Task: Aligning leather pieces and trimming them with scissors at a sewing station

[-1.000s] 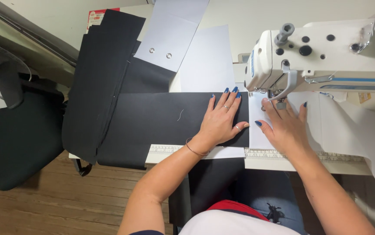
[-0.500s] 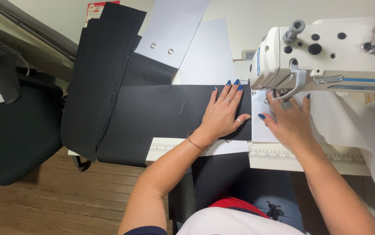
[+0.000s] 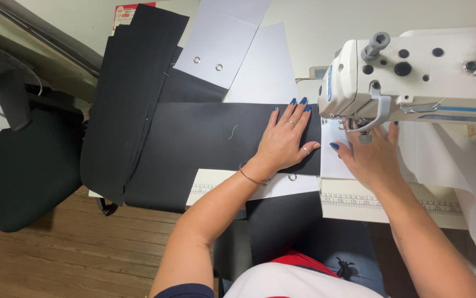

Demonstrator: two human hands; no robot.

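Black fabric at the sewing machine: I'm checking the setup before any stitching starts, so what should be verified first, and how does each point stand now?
1. Left hand flat on the long black fabric panel: ok.
2. Right hand flat on the white sheet beside the needle area: ok.
3. Fingertips clear of the needle under the white sewing machine head: cannot tell, the head hides them.
4. Panel lying smooth: ok, though a loose pale thread sits on it.
5. Fabric edge lined up under the presser foot: cannot tell.
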